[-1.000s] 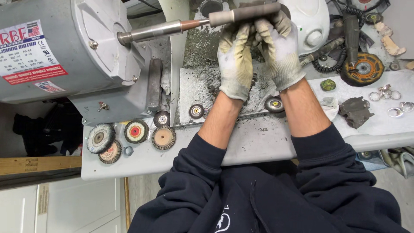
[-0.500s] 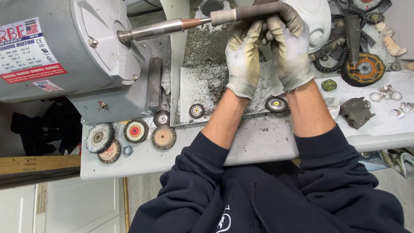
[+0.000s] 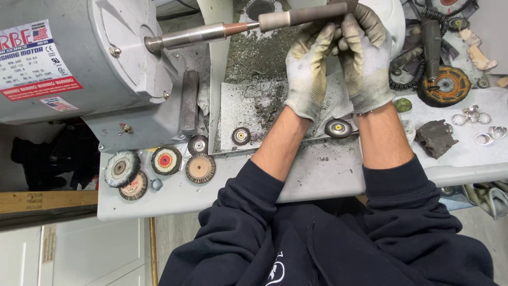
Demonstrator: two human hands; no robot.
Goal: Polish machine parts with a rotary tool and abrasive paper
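Both my hands wear dirty white gloves and are raised to the grey felt mandrel (image 3: 304, 16) on the polishing motor's steel spindle (image 3: 198, 35). My left hand (image 3: 309, 74) has its fingers curled, with the fingertips just under the felt. My right hand (image 3: 365, 61) is pressed against it, fingers closed at the mandrel's right end. Anything pinched between the fingertips is hidden. The big grey motor (image 3: 79, 63) fills the upper left.
A dusty metal tray (image 3: 248, 106) lies under the spindle. Several small brush and buff wheels (image 3: 165, 160) sit on the grey bench (image 3: 328, 175) at the left. Several silver rings (image 3: 476, 119), a dark rag (image 3: 436, 137) and a coiled black cord (image 3: 407, 79) lie to the right.
Both hands have drifted slightly right and down along the mandrel, staying pressed together. The motor and bench items have not moved.
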